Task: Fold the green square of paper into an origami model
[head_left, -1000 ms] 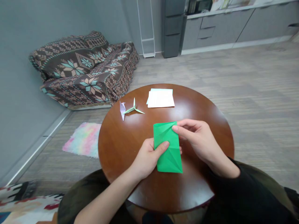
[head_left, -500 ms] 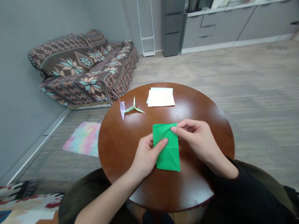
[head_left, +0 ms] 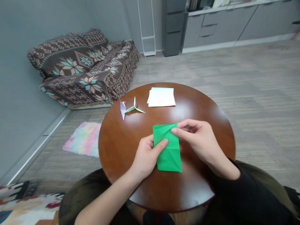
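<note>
A green sheet of folded paper [head_left: 169, 154], creased and roughly rectangular, is held up over the table between both hands. My left hand [head_left: 148, 156] grips its left side, thumb on the front face and fingers behind. At the upper right corner, my right hand [head_left: 195, 134] pinches the paper between thumb and index finger. The fingers behind the sheet are partly hidden.
The round brown table [head_left: 124, 153] carries a stack of white and light blue paper [head_left: 162, 98], a green folded paper figure [head_left: 134, 108] and a purple folded paper figure [head_left: 123, 110]. A patterned covered sofa [head_left: 89, 68] and a pastel rug [head_left: 83, 139] lie beyond.
Almost nothing differs. The lower right corner of the green paper has shifted very slightly to the right, while both hands keep their hold.
</note>
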Tool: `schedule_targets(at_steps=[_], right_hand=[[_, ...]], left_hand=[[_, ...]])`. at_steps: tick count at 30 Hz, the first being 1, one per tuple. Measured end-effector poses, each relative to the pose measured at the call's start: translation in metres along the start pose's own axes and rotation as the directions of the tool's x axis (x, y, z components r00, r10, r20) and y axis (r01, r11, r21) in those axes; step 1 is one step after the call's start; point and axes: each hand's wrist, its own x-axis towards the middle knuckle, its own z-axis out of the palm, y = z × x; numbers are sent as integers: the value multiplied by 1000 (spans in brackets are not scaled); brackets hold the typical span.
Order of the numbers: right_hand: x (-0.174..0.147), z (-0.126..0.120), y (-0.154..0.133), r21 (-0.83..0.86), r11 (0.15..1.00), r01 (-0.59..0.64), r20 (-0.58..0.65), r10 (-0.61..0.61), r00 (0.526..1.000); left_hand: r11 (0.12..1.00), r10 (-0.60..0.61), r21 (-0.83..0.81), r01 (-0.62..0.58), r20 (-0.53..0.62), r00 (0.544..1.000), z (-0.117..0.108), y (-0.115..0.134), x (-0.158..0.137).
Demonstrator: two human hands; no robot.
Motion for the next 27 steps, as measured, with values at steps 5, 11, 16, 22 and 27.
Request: schedule_targets(at_steps=[5, 11, 16, 22, 27], right_hand=[[1, -2, 0, 7, 1000, -6, 10, 6, 1000], [-1, -3, 1, -27, 1000, -17, 62, 18, 998], [-3, -1, -1, -47, 999, -21, 70, 24, 997], [-2, -1, -2, -25, 999, -39, 78, 41, 996], [-2, -2, -1, -27, 999, -44, 79, 46, 996]], left_hand=[[999, -9, -51, 11, 30, 1000, -1, 1, 1], [992, 55, -115, -52, 22, 998, -2, 5, 3], [991, 51, -119, -53, -21, 998, -2, 9, 1], [989, 60, -133, -64, -34, 998, -1, 11, -1], [991, 62, -116, -67, -43, 997, -2, 11, -1]])
